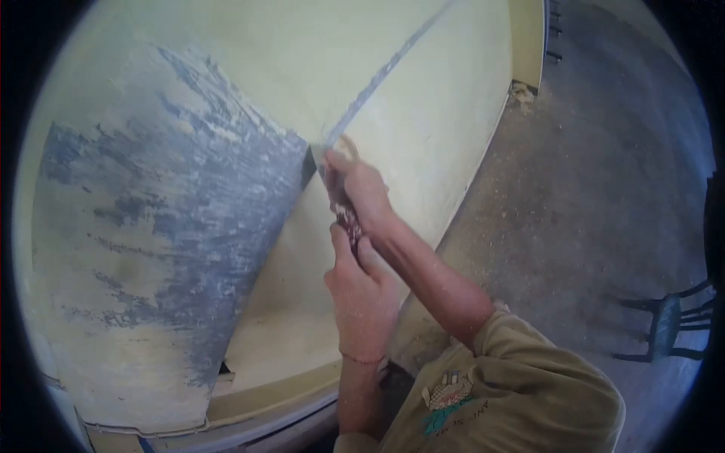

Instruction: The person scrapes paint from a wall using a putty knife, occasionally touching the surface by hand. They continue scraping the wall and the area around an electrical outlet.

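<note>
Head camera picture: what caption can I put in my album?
Left hand and right hand hold a tool at a patchy wall.

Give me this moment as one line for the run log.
left hand: gripping tool | right hand: gripping nearer tip | tip: beside grey patch | wall contact: cannot tell

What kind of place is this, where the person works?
Probably a room or workshop under repair: a rough grey patch marks the pale surface, and small debris lies on the dusty-looking floor.
</note>
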Motion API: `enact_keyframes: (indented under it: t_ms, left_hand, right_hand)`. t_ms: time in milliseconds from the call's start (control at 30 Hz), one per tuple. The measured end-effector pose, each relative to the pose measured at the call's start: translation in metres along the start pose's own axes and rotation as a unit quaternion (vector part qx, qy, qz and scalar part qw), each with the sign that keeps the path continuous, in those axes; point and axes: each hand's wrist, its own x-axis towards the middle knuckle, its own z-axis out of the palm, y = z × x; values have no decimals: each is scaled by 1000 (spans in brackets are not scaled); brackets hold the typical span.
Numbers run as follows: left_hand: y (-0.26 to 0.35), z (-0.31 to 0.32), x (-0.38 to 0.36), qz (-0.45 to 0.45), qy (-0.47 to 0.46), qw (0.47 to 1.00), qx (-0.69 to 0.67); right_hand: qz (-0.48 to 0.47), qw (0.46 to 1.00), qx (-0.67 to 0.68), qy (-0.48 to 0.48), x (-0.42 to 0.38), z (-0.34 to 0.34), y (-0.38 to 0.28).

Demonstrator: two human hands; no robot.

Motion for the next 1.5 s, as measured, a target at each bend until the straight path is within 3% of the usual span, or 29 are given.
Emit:
enact_keyframes:
  t_ms: [100,167,200,333,367,433,667,700,767,833,900,967,1033,1133,1267,1500]
  left_hand:
    - [-2,5,12,-8,26,999,-28]
    - [-18,-5,27,27,-50,993,-101]
    - [-15,-12,18,26,-45,994,-99]
    - [13,-14,5,12,-42,999,-14]
    - [17,-16,0,-15,-54,998,-2]
    - [16,-17,-7,-5,-47,998,-28]
    - [6,-14,-5,3,-41,997,-63]
    - [4,-11,1,1,-43,997,-66]
    - [3,-5,12,22,-22,998,-51]
    - [-5,-11,64,73,-126,987,-70]
    - [20,4,69,92,-101,989,-54]
    - [39,18,54,9,-149,986,78]
    - [27,10,34,-8,-152,988,40]
    - [-1,-2,1,-9,-130,991,-23]
    - [-10,-11,-3,6,-96,994,-57]
    - [-6,-5,10,-24,-85,993,-77]
  right_hand:
    - [-47,998,-28,17,13,-3,6]
    - [-167,980,-96,56,24,-5,0]
    - [-74,992,79,64,28,5,-6]
    - [-84,996,-26,-4,2,4,-12]
    - [-92,995,-22,-5,-3,6,-11]
    - [-6,1000,18,19,-10,8,-5]
    - [23,997,70,39,-8,12,1]
    - [23,997,68,42,-1,9,2]
    - [-119,990,-34,69,11,3,6]
    - [-119,978,5,169,44,-4,-16]
    - [-135,974,-13,184,56,-15,-37]
    - [2,997,-23,76,58,-37,-33]
    - [-43,985,-150,73,50,-43,-5]
    - [-61,992,-98,48,21,-20,26]
    - [-6,999,10,50,5,-7,24]
    - [-29,998,-9,60,21,-8,18]
